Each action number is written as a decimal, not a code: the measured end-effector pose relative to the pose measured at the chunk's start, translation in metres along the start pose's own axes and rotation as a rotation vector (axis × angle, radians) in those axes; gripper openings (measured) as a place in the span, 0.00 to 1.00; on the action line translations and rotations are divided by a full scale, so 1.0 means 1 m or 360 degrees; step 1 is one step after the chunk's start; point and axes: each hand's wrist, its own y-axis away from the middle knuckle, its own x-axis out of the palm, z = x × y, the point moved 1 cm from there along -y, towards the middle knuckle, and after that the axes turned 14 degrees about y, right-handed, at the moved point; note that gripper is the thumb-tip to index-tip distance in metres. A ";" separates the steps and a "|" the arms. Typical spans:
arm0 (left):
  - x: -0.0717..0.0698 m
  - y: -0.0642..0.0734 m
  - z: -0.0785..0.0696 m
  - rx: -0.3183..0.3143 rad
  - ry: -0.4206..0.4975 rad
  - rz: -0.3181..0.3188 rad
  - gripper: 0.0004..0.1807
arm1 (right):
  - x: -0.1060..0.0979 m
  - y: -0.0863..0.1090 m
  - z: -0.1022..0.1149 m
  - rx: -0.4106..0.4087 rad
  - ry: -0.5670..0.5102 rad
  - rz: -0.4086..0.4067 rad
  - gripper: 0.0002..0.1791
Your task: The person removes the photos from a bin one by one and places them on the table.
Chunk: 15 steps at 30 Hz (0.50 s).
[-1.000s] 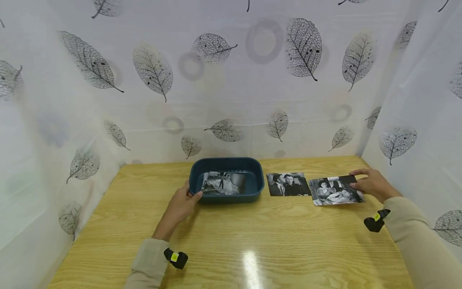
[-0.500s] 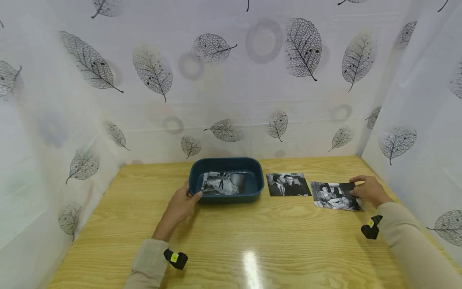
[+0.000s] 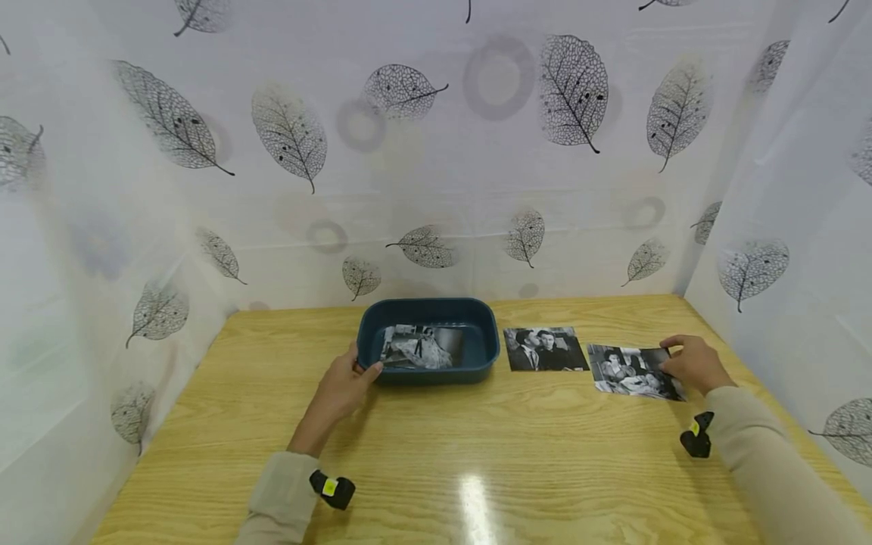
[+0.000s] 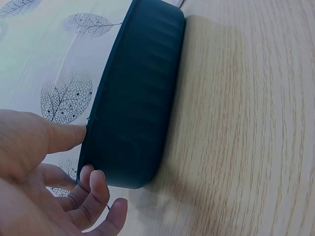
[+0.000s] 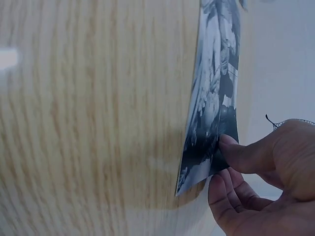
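My left hand (image 3: 344,381) pinches the left front corner of a dark blue plastic tub (image 3: 436,376), thumb on the rim and fingers against the outer wall in the left wrist view. Inside the tub lies a black-and-white photo (image 3: 425,348). On the right, my right hand (image 3: 698,363) pinches the right edge of another black-and-white photo (image 3: 633,372), thumb on top and fingers beneath. The right wrist view shows this photo (image 5: 216,98) bent slightly, its near end raised off the wood. Between it and the tub a photo of two people (image 3: 545,349) lies flat.
A light wooden table (image 3: 422,454) carries everything. White curtain sheets (image 3: 436,174) with leaf prints stand behind it and along both sides; the right one is close to my right hand. Each wrist wears a small black camera, such as the left one (image 3: 332,489).
My right hand has come down and slightly toward me with the pinched photo, which now lies lower, near the tabletop. The left hand and the tub have stayed in place.
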 end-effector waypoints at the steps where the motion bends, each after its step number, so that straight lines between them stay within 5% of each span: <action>1: 0.000 0.000 0.000 0.0005 -0.0001 0.0000 0.43 | 0.000 0.000 0.001 0.0009 0.0004 0.0012 0.29; 15: 0.000 0.001 -0.002 -0.0006 -0.0007 -0.0007 0.42 | 0.001 -0.001 0.001 0.0052 0.0042 0.0038 0.29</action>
